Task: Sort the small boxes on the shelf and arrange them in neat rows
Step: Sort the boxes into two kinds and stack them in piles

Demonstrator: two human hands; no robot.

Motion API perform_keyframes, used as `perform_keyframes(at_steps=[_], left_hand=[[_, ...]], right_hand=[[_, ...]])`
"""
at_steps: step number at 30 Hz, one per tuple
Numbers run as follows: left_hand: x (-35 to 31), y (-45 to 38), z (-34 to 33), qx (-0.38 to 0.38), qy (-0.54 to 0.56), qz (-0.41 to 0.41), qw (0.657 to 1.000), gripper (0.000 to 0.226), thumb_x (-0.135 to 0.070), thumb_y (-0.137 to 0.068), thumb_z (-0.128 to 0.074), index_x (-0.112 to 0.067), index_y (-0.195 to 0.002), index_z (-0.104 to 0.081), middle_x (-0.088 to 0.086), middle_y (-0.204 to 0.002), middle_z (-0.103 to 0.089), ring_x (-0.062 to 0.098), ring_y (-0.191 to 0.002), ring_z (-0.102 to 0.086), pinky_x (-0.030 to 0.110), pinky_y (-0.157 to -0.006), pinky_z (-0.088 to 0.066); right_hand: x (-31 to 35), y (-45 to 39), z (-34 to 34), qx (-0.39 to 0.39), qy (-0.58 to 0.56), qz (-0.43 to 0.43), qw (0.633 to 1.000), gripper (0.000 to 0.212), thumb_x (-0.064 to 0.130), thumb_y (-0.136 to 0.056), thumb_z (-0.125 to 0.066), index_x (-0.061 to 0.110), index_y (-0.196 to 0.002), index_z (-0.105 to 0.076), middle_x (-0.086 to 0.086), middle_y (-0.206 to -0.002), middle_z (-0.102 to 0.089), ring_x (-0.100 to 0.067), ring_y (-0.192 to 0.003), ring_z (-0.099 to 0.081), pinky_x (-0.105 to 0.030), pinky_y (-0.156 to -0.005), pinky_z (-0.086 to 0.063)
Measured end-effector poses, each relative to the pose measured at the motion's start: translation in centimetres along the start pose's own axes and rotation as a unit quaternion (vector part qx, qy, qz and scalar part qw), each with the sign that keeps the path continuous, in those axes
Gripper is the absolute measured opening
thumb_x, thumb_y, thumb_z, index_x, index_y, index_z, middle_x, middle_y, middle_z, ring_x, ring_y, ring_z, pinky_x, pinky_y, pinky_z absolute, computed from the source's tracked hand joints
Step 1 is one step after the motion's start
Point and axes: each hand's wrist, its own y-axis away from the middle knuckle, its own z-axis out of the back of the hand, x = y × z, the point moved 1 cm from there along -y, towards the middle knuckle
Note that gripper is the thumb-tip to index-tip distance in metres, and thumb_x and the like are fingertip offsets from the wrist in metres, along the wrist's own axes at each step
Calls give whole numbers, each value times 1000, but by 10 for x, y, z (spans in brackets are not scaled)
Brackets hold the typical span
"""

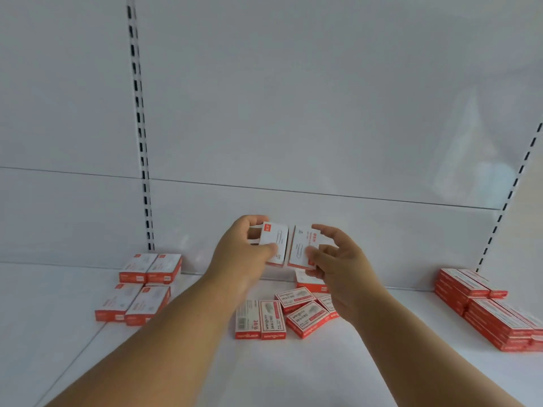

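Note:
My left hand [241, 251] grips a small white box with a red label [274, 239], held up above the shelf. Beside it, my right hand [338, 259] pinches a second white box [301, 246]; the two boxes sit edge to edge in the air. Below them lies a loose heap of red-and-white boxes [291, 312] on the white shelf [279, 371]. Two neat rows of white-topped boxes [138, 289] stand at the left. A tidy stack of red boxes [487, 306] fills the right end.
The white back panel [293, 113] rises right behind the boxes. Slotted uprights run up it at the left [141, 142] and at the right [511, 195]. One more box [308, 280] lies half hidden behind my right hand.

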Motion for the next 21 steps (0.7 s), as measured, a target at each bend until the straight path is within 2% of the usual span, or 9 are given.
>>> perform_keyframes(at_steps=[2,5,9,12,15,17,19,21], left_hand=[[-4,-3,35,0,11,1,1000,42,-1,-86,-65,-36,-110,-59,-8,-109,-70,15,-92,-71,29,-65,-58],[0,-3,98,-13,-4,22,1000,41,3,-84,-58,-32,-105,-62,-6,-101,-72,15,-89,-70,36,-73,-60],[26,-4,175,-30,-61,55,996,34,-1,-83,-59,-30,-100,-63,-3,-98,-72,20,-81,-73,44,-73,-62],[47,-7,209,-34,-87,89,992,30,1,-82,-65,-24,-98,-64,4,-97,-72,21,-78,-74,44,-73,-62],[64,-11,227,-17,-140,86,986,27,-1,-79,-70,-21,-97,-65,5,-95,-73,21,-78,-74,42,-72,-62],[71,-13,232,-5,-197,65,978,26,-8,-79,-70,-22,-100,-66,1,-96,-72,18,-80,-72,38,-73,-61],[76,-14,233,2,-238,46,970,27,-14,-82,-70,-22,-107,-67,0,-101,-71,16,-83,-71,35,-74,-60],[78,-16,232,5,-255,40,966,29,-19,-82,-70,-21,-111,-67,0,-105,-71,17,-87,-70,35,-77,-59]], right_hand=[[7,2,-29,5,20,11,1000,31,7,-94,-61,24,-120,-60,-8,-88,-75,-29,-88,-73,-46,-84,-59],[3,4,-82,5,44,11,999,34,5,-92,-63,21,-121,-61,-8,-87,-76,-28,-83,-74,-47,-84,-58],[-16,11,-154,-6,66,-17,998,26,8,-92,-63,16,-117,-64,-7,-87,-75,-21,-67,-72,-33,-64,-57],[-28,17,-192,-7,141,-48,989,21,13,-92,-63,15,-113,-64,-7,-82,-74,-18,-61,-71,-28,-57,-59],[-33,21,-215,4,244,-73,967,17,16,-93,-61,15,-110,-64,-7,-86,-73,-17,-59,-70,-23,-50,-56],[-35,23,-226,17,318,-77,945,16,16,-92,-60,12,-107,-65,-10,-90,-72,-19,-60,-69,-29,-56,-60],[-36,24,-232,32,424,-71,902,18,21,-93,-58,10,-105,-65,-10,-89,-72,-21,-65,-68,-34,-67,-62],[-36,26,-235,28,494,-50,868,20,26,-93,-58,12,-106,-62,-2,-83,-67,-19,-71,-66,-27,-61,-56]])
